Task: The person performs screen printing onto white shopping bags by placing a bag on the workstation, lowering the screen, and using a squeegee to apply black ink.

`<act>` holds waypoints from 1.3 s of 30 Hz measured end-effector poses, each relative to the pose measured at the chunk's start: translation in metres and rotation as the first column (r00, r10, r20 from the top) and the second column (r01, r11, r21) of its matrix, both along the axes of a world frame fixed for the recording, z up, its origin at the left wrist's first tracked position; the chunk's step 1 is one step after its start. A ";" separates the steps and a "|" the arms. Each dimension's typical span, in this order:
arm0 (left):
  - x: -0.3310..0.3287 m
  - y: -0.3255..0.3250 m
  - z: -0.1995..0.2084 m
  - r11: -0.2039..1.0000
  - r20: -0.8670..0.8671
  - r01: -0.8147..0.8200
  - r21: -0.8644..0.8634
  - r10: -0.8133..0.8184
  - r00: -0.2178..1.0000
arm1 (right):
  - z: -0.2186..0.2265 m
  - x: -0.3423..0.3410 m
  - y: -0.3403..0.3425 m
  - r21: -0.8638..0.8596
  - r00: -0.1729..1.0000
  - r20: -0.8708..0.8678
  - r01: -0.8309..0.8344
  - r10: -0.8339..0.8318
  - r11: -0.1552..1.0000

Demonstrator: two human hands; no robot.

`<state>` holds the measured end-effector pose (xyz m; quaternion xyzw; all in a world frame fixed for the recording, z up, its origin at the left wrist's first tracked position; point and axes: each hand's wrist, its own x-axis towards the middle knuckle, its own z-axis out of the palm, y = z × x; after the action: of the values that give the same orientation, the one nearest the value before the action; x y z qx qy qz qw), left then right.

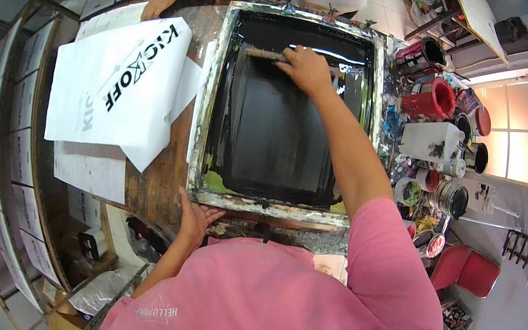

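Observation:
A screen-printing frame (207,108) lies flat before me, its mesh (279,133) coated dark, with black ink pooled along the sides and far end. Toward the far end, my right hand (308,72) is closed around the wooden handle of a squeegee (262,54) that spans much of the mesh. My left hand (198,217) is at the frame's near left corner, palm up and fingers spread, holding nothing; its fingertips are close to the frame's near edge, and I cannot tell whether they touch it.
White sheets with black print (82,95) are piled on the wooden table (166,170) at left. Another person's hand (156,8) rests by their far edge. Clamps (329,15) line the frame's far side. Ink cans (426,97) and a white jerrycan (430,141) crowd the right. Racks (28,128) hold printed sheets.

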<state>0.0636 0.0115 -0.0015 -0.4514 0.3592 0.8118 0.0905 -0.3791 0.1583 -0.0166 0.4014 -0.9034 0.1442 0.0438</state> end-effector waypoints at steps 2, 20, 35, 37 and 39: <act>0.002 0.000 0.004 1.000 -0.028 0.002 -0.016 -0.002 1.000 | 0.006 0.043 0.014 0.036 0.999 0.035 -0.006 0.004 0.999; -0.046 -0.010 0.109 0.762 -0.603 0.054 -0.645 -0.552 0.576 | 0.261 0.244 0.054 -0.170 0.903 -0.382 0.140 -0.196 0.975; -0.079 0.007 0.003 -0.337 0.247 0.057 -0.940 -0.556 0.794 | 0.308 0.190 0.037 -0.251 0.871 -0.448 0.093 -0.201 0.963; -0.115 0.012 0.033 -0.115 -0.024 -0.105 -0.988 -0.551 0.834 | 0.316 0.181 0.034 -0.249 0.884 -0.429 0.082 -0.186 0.965; -0.135 0.013 0.061 -0.066 -0.178 -0.238 -0.969 -0.480 0.859 | 0.325 0.174 0.031 -0.241 0.889 -0.422 0.079 -0.177 0.967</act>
<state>-0.0715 0.0246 0.0591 -0.1176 0.8817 0.3602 -0.2811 -0.2051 0.1897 0.3088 0.3555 -0.8735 0.1442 0.2997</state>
